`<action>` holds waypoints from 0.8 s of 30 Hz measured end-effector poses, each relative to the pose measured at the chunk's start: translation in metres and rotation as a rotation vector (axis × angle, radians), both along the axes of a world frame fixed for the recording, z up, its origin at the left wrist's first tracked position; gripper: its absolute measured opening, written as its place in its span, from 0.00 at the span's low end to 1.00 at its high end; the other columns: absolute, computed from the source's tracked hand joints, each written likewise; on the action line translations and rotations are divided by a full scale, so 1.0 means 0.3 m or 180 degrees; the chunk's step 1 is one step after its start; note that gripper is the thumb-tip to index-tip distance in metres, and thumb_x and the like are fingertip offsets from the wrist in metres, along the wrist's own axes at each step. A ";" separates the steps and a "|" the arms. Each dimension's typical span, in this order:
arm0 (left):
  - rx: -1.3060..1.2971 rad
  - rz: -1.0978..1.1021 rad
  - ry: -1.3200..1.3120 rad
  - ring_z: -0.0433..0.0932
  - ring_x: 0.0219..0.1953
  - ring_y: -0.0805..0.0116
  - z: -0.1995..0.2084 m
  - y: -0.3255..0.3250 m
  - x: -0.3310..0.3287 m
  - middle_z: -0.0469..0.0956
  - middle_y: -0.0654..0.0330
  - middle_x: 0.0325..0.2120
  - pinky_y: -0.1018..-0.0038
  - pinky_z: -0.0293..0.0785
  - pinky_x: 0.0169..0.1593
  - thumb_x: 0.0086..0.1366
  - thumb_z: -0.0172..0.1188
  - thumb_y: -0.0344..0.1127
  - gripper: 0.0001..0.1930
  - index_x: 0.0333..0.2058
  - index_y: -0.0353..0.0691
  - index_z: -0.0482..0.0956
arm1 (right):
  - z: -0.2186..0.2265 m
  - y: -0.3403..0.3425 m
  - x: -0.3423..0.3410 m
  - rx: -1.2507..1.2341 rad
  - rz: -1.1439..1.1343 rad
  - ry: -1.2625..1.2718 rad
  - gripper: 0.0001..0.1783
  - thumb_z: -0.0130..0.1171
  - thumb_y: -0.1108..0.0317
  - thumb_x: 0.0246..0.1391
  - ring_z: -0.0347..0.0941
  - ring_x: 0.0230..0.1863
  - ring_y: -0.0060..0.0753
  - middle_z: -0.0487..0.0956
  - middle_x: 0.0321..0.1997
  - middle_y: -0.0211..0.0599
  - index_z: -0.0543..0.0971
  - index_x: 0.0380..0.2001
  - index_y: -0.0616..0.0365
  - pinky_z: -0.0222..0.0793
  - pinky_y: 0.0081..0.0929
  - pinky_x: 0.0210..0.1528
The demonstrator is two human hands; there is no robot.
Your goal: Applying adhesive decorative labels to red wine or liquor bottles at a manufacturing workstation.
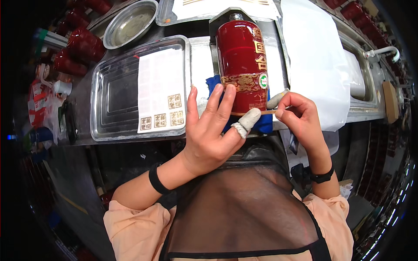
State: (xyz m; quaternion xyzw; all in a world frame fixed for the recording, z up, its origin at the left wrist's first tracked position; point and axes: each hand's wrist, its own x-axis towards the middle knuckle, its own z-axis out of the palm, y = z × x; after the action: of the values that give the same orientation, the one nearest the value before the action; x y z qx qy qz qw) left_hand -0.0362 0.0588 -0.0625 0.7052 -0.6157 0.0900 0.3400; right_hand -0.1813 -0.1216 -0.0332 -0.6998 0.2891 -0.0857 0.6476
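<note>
A dark red glass bottle (237,52) with gold lettering and a gold patterned band lies on its side, its neck pointing away from me and its base toward me. Under it shows a blue cloth (263,126). My left hand (211,130) has its fingers spread, two fingertips against the lower side of the bottle. One digit of it wears a whitish fabric cover and presses by the base. Between thumb and finger, my right hand (300,115) pinches a thin golden-brown strip (268,112) that runs along the base edge. A covered fingertip of that hand rests beside the bottle.
Left of the bottle, a metal tray (94,111) holds a white sheet (159,82) with several gold labels. Behind it stand a metal bowl (114,44) and another tray (163,21). White plastic sheeting (311,65) covers the right side, near a sink tap (385,52). More red bottles (85,43) stand at far left.
</note>
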 end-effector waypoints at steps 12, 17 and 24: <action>-0.0078 0.0187 0.0362 0.63 0.64 0.43 -0.010 -0.070 0.026 0.63 0.39 0.61 0.44 0.48 0.65 0.43 0.73 0.34 0.38 0.56 0.37 0.73 | -0.024 0.021 0.004 -0.0186 0.0080 0.0027 0.05 0.60 0.75 0.50 0.61 0.22 0.08 0.70 0.28 0.24 0.73 0.24 0.60 0.56 0.11 0.24; -0.0018 0.0169 0.0676 0.61 0.65 0.43 -0.014 -0.024 0.034 0.61 0.37 0.62 0.45 0.46 0.66 0.48 0.73 0.35 0.34 0.55 0.34 0.74 | 0.028 0.027 -0.011 -0.0352 0.0025 0.0214 0.06 0.60 0.75 0.49 0.58 0.22 0.07 0.69 0.27 0.22 0.73 0.23 0.61 0.52 0.12 0.24; 0.0070 0.0011 0.0405 0.61 0.65 0.42 -0.079 0.083 0.030 0.60 0.35 0.62 0.42 0.44 0.65 0.51 0.71 0.35 0.25 0.50 0.38 0.79 | 0.037 0.020 -0.018 -0.0307 -0.0002 0.0106 0.06 0.59 0.76 0.49 0.60 0.22 0.08 0.69 0.25 0.23 0.72 0.22 0.61 0.53 0.12 0.24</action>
State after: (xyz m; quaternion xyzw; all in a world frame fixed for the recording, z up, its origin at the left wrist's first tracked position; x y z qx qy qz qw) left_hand -0.0271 0.0836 -0.0864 0.7142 -0.5925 0.0388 0.3705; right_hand -0.1867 -0.1158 -0.0221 -0.7315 0.2955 -0.0881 0.6081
